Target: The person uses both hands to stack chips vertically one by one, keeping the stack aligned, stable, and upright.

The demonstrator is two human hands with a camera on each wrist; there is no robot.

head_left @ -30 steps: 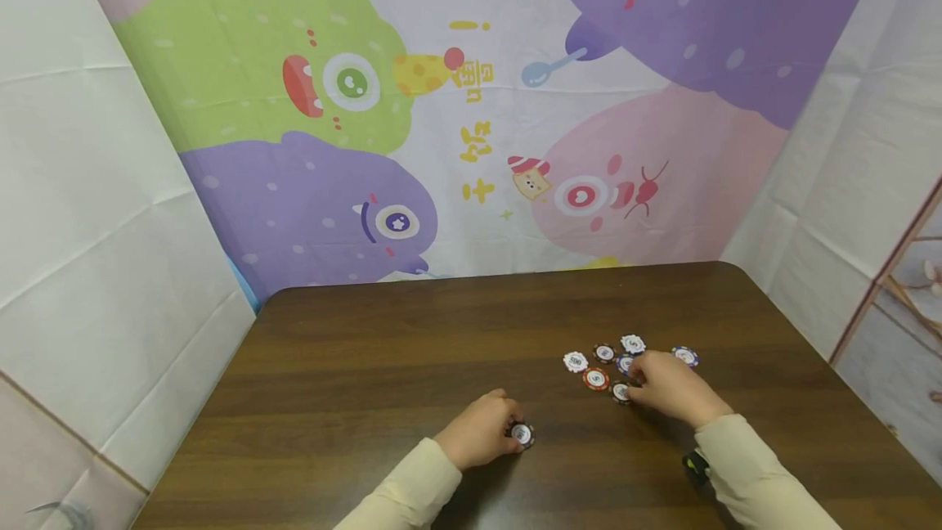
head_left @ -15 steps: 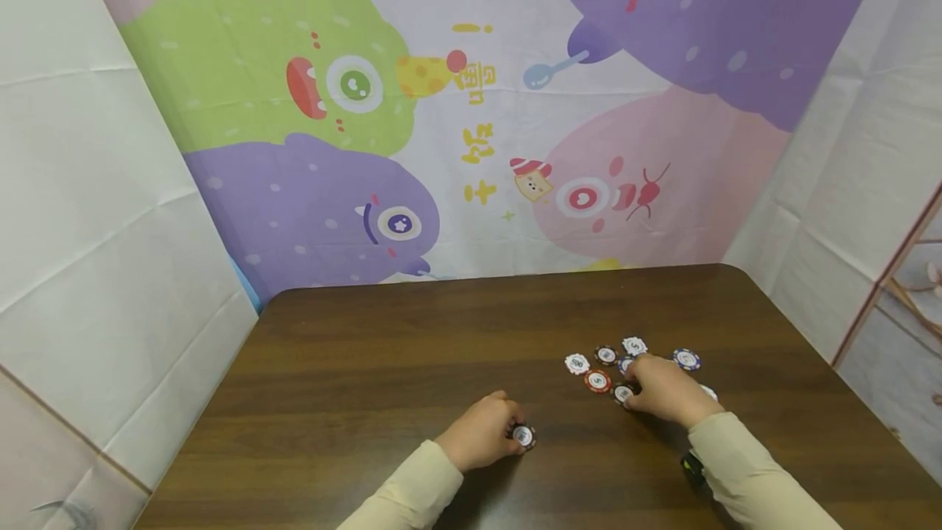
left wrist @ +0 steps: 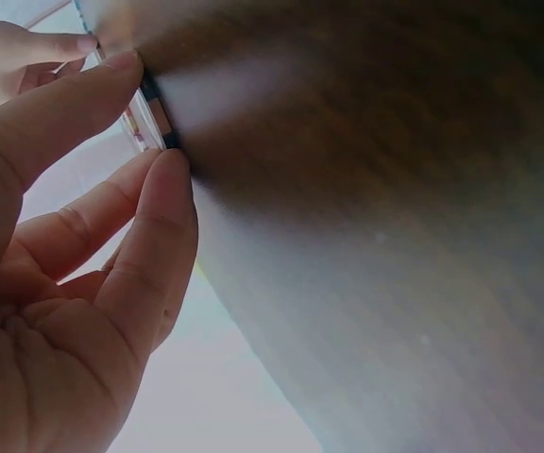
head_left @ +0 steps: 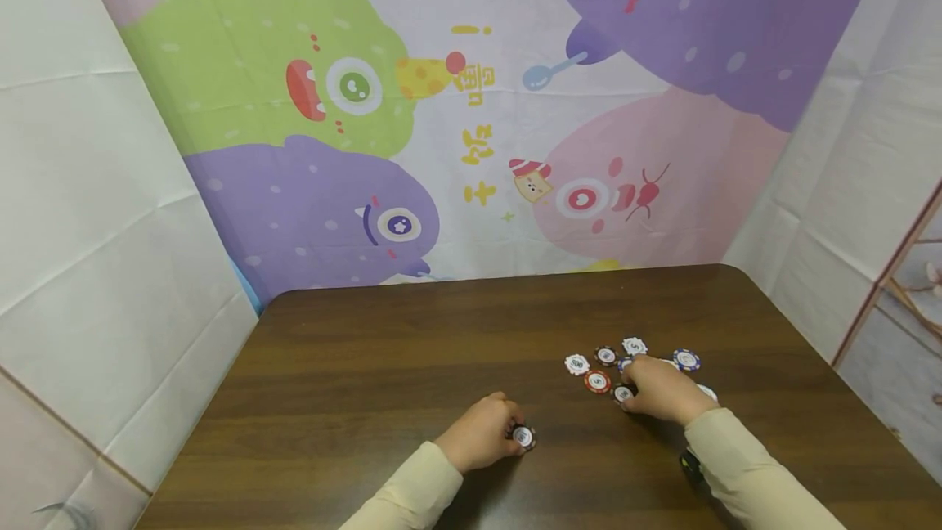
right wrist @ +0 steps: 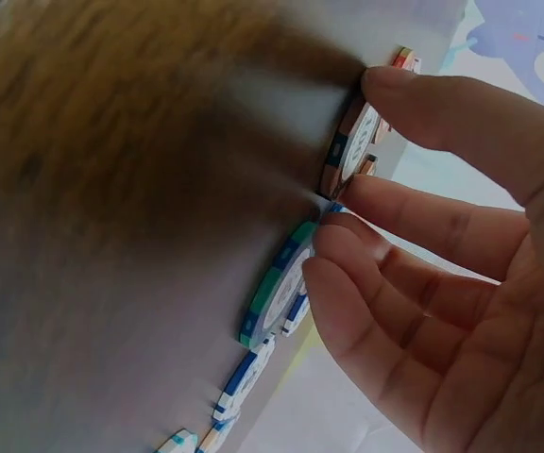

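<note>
Poker chips (head_left: 577, 364) lie around the red chip (head_left: 598, 382) on the worktop (head_left: 412, 334). Left hand (head_left: 480, 433) pinches one dark chip (head_left: 524, 437) well apart from it; right hand (head_left: 666, 389) pinches another dark chip (head_left: 622, 394) beside it, so close that slipping could shove both.

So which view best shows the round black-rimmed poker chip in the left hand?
The head view: the round black-rimmed poker chip shows its pale printed face. The left wrist view shows mainly its edge; the right wrist doesn't show it.

Dark chip (head_left: 525, 437) apart from clustered chips (head_left: 598, 381)
</note>
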